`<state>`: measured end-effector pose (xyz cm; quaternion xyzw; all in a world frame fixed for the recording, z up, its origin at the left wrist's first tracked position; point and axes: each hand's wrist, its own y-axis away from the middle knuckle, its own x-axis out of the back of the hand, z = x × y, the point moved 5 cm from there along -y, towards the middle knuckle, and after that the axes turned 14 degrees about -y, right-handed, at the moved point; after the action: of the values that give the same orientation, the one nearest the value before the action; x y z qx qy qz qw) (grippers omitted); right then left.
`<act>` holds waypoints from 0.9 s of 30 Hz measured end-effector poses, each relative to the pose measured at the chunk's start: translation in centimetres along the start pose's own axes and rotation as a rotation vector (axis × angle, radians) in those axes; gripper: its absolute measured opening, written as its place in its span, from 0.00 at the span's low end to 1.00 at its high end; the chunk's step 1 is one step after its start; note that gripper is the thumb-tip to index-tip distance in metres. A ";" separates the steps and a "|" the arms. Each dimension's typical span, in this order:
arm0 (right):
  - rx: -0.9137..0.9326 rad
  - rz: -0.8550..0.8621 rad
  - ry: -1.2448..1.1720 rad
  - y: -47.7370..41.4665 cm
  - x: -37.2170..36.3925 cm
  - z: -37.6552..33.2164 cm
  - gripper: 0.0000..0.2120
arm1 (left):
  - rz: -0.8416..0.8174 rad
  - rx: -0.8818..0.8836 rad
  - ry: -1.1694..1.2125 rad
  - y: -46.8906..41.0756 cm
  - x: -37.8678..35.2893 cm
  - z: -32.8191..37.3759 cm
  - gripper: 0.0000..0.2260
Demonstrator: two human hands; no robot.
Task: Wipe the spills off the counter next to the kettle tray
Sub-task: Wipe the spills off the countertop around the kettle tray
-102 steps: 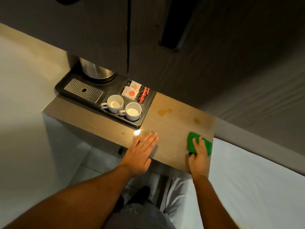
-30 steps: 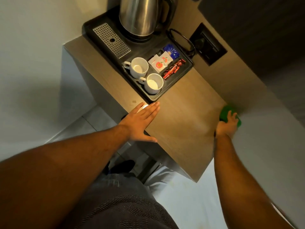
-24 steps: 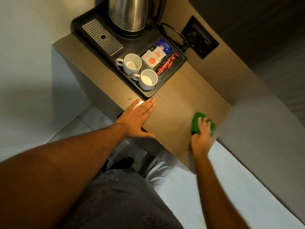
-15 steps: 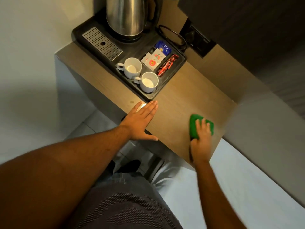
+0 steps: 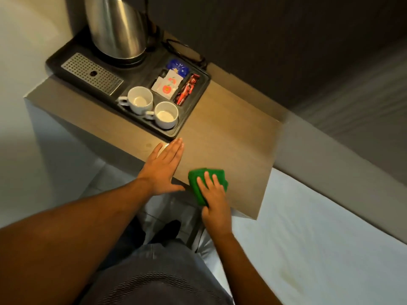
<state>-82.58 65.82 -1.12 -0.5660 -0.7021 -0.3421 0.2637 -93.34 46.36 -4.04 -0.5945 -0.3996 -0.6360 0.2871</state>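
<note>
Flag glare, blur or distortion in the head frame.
Head view: dim warm light; small glare spot on the counter beside the left hand; streaky highlights on the kettle; motion blur smears the wall at right and softens the green cloth; wide-angle stretch toward the edges.

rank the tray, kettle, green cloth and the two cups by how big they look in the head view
tray
kettle
green cloth, partly under the right hand
far cup and near cup look alike, unranked

My right hand presses a folded green cloth onto the wooden tabletop — my left hand flat just beside it.
</note>
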 end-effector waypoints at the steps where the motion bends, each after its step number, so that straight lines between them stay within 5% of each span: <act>1: -0.050 0.020 -0.001 1.3 1.4 1.5 0.48 | -0.013 -0.001 -0.018 0.0 0.0 -0.1 0.66; 8: -0.381 0.314 -0.015 -4.1 14.2 7.3 0.39 | -0.056 -0.037 -0.002 0.2 0.8 -0.2 0.63; 13: -0.555 0.475 -0.032 -9.7 18.5 7.3 0.29 | 0.232 -0.310 0.078 0.4 5.3 1.2 0.48; 15: -0.481 0.485 -0.034 -11.7 18.5 4.8 0.34 | 0.305 -0.341 0.030 -0.4 7.5 1.1 0.43; 27: 0.137 0.429 0.006 -15.7 10.2 -17.2 0.37 | 0.396 0.293 -0.041 -1.8 17.6 -9.3 0.36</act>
<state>-100.43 56.67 14.54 -0.6822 -0.5865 -0.2312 0.3704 -101.99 41.27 13.24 -0.6260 -0.3691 -0.4904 0.4811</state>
